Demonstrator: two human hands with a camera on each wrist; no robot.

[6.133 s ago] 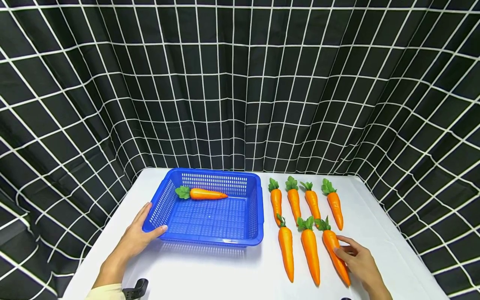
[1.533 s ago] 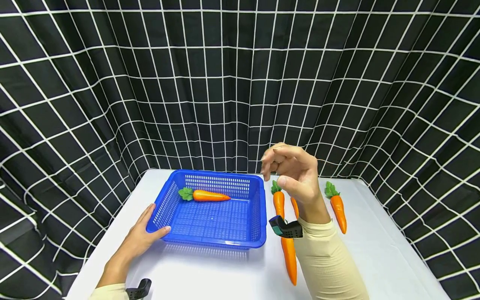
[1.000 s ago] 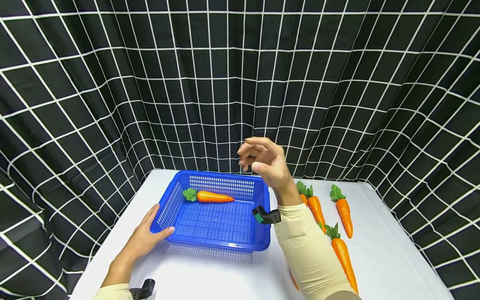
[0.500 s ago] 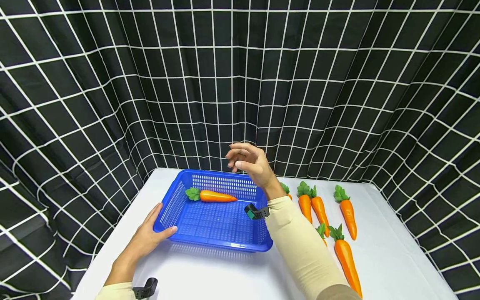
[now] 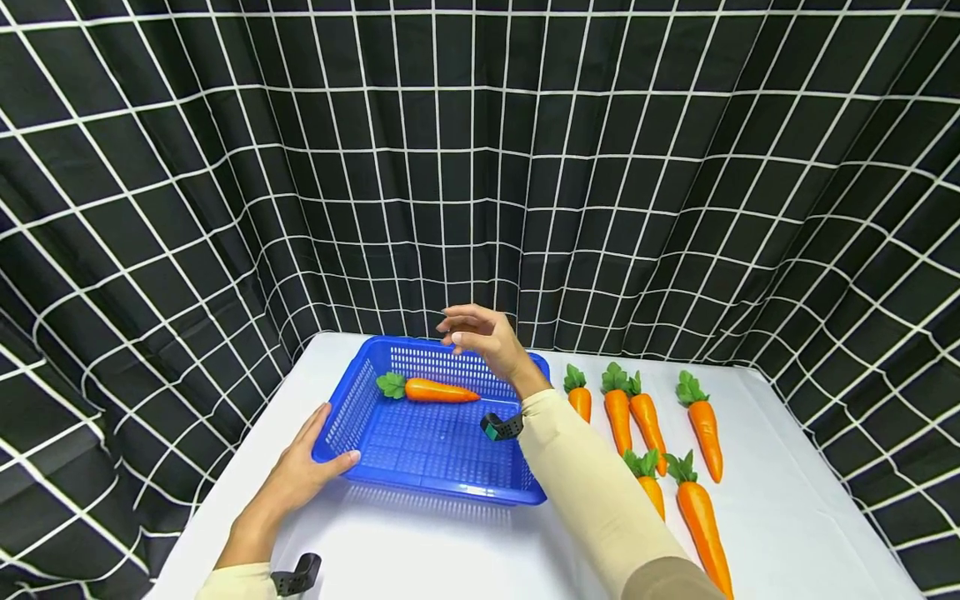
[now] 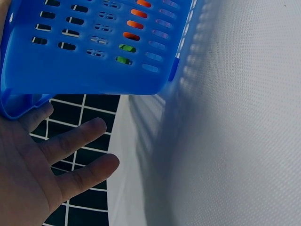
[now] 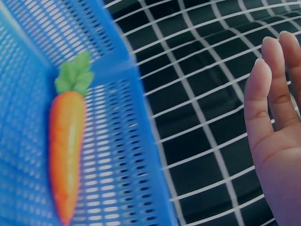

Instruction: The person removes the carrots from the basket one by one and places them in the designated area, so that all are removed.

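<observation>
A blue plastic basket (image 5: 442,482) with slotted sides stands on the white table, and one orange carrot (image 5: 442,392) with green leaves lies inside it along the far wall. My left hand (image 5: 296,471) rests at the basket's near left corner, thumb on the front rim. In the left wrist view its straight fingers (image 6: 77,141) are spread beneath the corner. My right hand (image 5: 487,337) hovers over the basket's far right side, fingers loosely bent and nothing in them. In the right wrist view, the right hand (image 7: 277,122) is apart from the basket wall.
Several more carrots (image 5: 705,429) lie on the white table (image 5: 787,517) right of the basket in two rough rows, tips toward me. My right sleeve (image 5: 592,492) covers part of the front row. A black curtain (image 5: 495,167) with white grid lines surrounds the table.
Some six seconds ago my right hand touched the front right carrot. It rose without it, then travelled left and lower over the basket. My left hand stays at the corner.
</observation>
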